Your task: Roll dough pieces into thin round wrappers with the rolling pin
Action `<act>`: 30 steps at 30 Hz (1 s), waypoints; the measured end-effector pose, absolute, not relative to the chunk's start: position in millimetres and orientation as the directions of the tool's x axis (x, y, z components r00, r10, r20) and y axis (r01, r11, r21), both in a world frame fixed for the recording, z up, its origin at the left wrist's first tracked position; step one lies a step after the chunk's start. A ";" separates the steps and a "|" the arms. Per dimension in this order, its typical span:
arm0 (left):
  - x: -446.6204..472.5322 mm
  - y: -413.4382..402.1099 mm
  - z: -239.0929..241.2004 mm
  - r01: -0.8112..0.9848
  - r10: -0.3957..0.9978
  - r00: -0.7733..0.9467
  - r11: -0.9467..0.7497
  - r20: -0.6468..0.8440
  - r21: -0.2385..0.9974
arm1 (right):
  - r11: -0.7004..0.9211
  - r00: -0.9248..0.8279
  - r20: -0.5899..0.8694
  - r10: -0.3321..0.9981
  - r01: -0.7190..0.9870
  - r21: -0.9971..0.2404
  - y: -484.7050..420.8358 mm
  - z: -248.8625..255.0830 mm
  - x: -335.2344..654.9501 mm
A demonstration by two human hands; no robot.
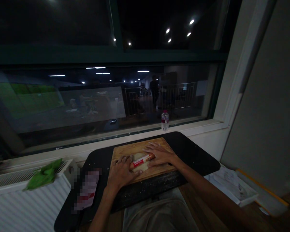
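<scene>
A rolling-pin-like cylinder (140, 161) with a red-and-white label and a brownish right end lies slantwise on flattened pale dough (144, 167). Under both is a wooden cutting board (130, 149). My left hand (122, 170) rests over the cylinder's left end, fingers spread forward and thumb out to the right. Over the right end lies my right hand (160, 154), palm down with its fingers apart. Pale flour-like residue shows on my fingers. My palms hide both ends of the cylinder in part.
The board sits on a black table (193, 154) with pale specks. A partly blurred packet (88, 190) lies at its left. A bottle (164, 120) stands on the windowsill, a green cloth (44, 174) on the radiator. Papers and a white box (234, 185) are at right.
</scene>
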State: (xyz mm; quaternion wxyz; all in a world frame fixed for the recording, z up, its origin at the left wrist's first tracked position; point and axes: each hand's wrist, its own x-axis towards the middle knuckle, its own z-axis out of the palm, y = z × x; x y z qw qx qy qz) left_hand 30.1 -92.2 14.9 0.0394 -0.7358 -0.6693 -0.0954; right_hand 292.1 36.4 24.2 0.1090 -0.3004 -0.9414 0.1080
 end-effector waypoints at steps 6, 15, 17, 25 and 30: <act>32.8 -93.3 14.1 0.994 0.972 0.085 -0.099 0.217 0.054 | 0.794 -0.793 0.133 0.595 0.554 -0.251 35.9 23.0 290.3; 38.7 -95.3 21.9 0.997 0.976 0.070 -0.077 0.206 0.027 | 0.797 -0.775 0.200 0.600 0.556 -0.237 30.2 17.4 291.6; 38.2 -94.9 21.7 0.996 0.976 0.079 -0.086 0.205 0.024 | 0.797 -0.778 0.194 0.598 0.552 -0.244 30.9 16.3 292.4; 41.0 -94.8 23.9 0.998 0.980 0.054 -0.060 0.190 0.023 | 0.787 -0.771 0.186 0.608 0.556 -0.267 33.9 15.1 290.3; 51.2 -96.5 31.7 0.998 0.990 0.009 -0.017 0.142 0.053 | 0.790 -0.770 0.197 0.607 0.558 -0.253 33.5 11.2 289.1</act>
